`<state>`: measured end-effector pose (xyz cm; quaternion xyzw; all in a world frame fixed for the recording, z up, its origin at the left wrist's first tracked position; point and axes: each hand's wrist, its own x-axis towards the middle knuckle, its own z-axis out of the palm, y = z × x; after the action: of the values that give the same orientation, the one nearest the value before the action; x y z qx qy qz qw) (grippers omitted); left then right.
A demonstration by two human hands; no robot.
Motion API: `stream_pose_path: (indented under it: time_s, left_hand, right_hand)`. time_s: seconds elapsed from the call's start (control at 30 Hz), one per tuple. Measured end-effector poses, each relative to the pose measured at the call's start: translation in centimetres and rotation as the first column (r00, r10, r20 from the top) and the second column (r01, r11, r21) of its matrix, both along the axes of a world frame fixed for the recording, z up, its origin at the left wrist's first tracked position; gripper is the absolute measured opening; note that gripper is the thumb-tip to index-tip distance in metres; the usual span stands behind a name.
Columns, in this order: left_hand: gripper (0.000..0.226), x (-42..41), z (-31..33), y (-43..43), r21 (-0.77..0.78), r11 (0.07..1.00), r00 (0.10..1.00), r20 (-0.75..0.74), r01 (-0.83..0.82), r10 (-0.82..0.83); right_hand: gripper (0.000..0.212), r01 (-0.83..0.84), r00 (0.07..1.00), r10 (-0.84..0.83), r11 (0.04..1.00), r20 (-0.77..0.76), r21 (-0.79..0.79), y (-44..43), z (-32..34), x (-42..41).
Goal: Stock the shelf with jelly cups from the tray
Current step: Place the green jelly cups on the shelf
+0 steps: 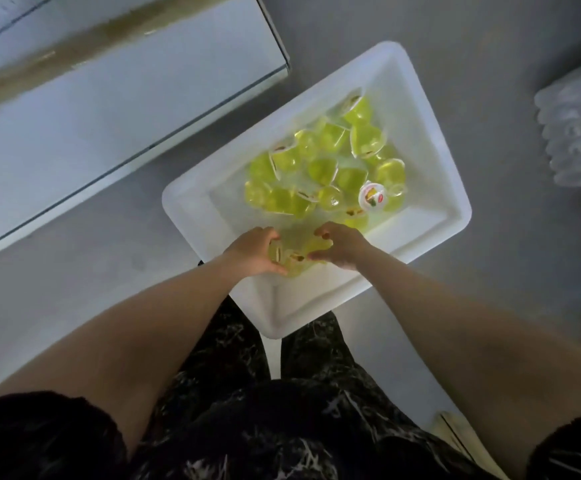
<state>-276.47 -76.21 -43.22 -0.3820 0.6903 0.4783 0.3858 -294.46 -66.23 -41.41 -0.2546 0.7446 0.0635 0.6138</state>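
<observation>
Two hands work the near corner of the tray: my left hand curls round a cluster of jelly cups, my right hand curls against them from the other side. Slick, rounded cups — one could squirt out as I lift, squeezed too hard. Farther in lies the loose heap; the shelf stands beyond, leftward.

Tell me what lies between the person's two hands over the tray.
In the head view, yellow-green jelly cups fill the gap between the left hand and right hand, both curled round them inside the white tray.
</observation>
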Motion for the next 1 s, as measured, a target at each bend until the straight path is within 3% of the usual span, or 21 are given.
stream_pose_path:
  time_s: [0.33, 0.57, 0.77, 1.0]
  left_hand:
    - [0.077, -0.1, -2.2, 1.1, -0.082, 0.993, 0.997, 0.001, 0.08, -0.08]
    - [0.074, 0.0, -2.8, 1.6, -0.049, 0.995, 0.996, 0.005, 0.086, -0.086]
    - [0.072, -0.4, -2.4, 1.2, -0.002, 0.997, 0.996, 0.035, 0.077, -0.077]
    - [0.073, -0.2, 1.6, -1.5, 0.002, 0.982, 0.982, 0.007, -0.188, 0.188]
  right_hand:
    - [0.07, -0.023, 1.0, 0.023, 0.999, -0.011, 0.023, -0.1, -2.1, 0.5]
    - [0.073, -0.102, 0.994, 0.103, 0.995, -0.039, 0.017, 0.4, -3.2, 0.8]
    - [0.068, 0.096, 0.995, -0.094, 0.994, -0.029, 0.051, 1.0, -2.7, 0.0]
    - [0.076, 0.413, 0.908, -0.412, 0.911, 0.072, 0.0, 0.5, 1.7, -1.3]
